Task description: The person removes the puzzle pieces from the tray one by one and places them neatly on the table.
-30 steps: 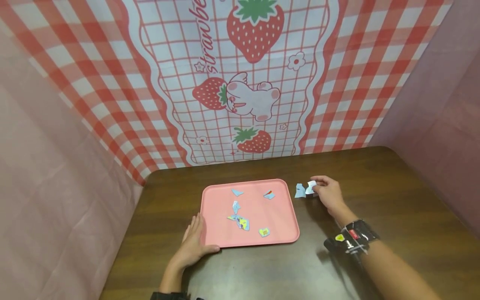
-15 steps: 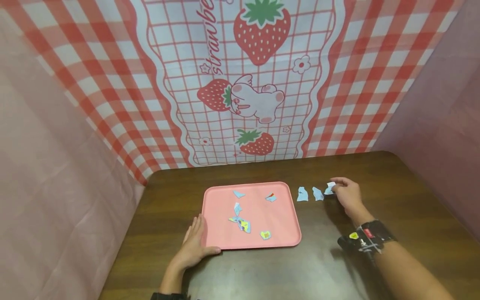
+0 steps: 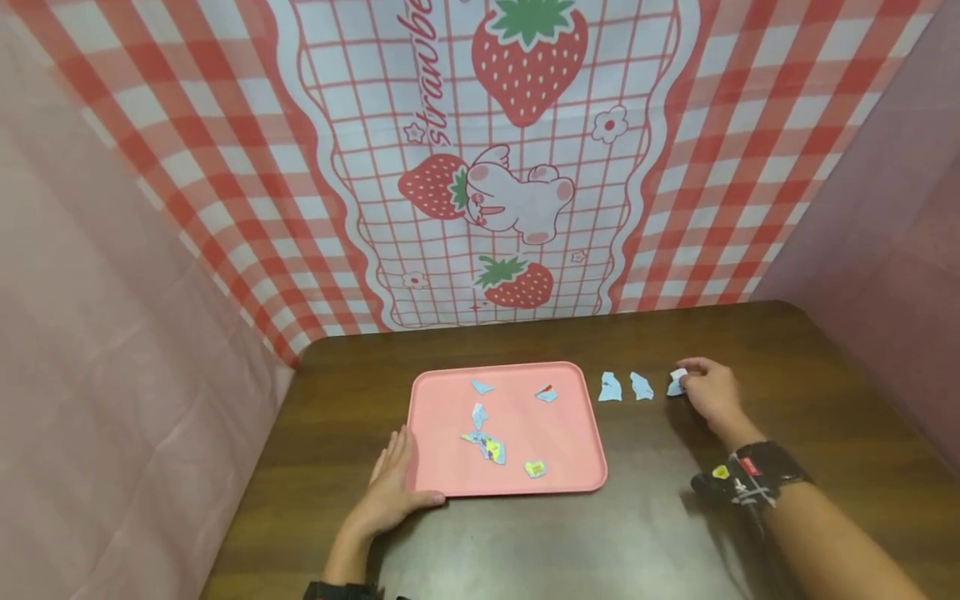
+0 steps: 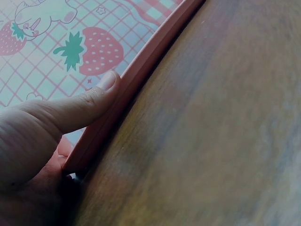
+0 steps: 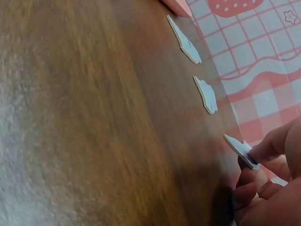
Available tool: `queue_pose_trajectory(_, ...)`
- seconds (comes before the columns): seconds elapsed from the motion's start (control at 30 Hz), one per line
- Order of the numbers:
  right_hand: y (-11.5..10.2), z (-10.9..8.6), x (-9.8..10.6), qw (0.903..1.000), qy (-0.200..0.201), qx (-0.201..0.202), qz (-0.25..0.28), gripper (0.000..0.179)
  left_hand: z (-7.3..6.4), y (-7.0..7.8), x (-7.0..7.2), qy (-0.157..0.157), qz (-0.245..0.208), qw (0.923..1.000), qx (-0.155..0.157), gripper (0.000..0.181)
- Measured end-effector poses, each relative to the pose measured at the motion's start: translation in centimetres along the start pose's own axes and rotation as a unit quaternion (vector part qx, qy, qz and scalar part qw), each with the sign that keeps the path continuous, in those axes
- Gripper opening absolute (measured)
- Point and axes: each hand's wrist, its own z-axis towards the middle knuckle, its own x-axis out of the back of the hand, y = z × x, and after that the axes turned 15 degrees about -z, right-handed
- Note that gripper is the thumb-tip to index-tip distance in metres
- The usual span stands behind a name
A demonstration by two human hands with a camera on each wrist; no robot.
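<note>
My right hand (image 3: pixel 714 393) pinches a pale blue and white puzzle piece (image 5: pixel 241 150) between thumb and fingers, close over the table's right side. Left of it lie two flat, jagged pale blue pieces: one puzzle piece (image 3: pixel 641 386) in the middle, another puzzle piece (image 3: pixel 611 387) beside the pink tray (image 3: pixel 570 433). My left hand (image 3: pixel 390 493) rests at the tray's front left corner, fingers straight along the left side. In the left wrist view its thumb (image 4: pixel 89 106) lies against the tray's rim. Inside the tray are several pieces, among them a yellow puzzle piece (image 3: pixel 535 469).
Brown wooden table (image 3: pixel 525 546) stands against a strawberry-print cloth (image 3: pixel 517 208) hung behind it. Pink curtains (image 3: pixel 112 375) hang at both sides. Blue and yellow pieces (image 3: pixel 487 447) cluster near the tray's middle; a red-marked piece (image 3: pixel 547 393) lies toward its back right.
My right hand has moved rightward, leaving one pale blue piece on the table beside the first and carrying another farther right. The left hand has stayed at the tray corner.
</note>
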Motion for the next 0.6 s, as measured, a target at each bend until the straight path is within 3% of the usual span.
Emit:
queue_pose_trajectory(0.37, 0.77, 0.22, -0.07, 0.9975, -0.010, 0.026, -0.065, 0.035, -0.03, -0.10, 0.09, -0.003, -0.002, 0.9999, 0.011, 0.124)
queue_pose_trajectory(0.6, 0.42, -0.06, -0.20, 0.9944, 0.020, 0.042, -0.095, 0.036, -0.08, -0.03, 0.00, 0.002, -0.003, 1.0000, -0.001, 0.124)
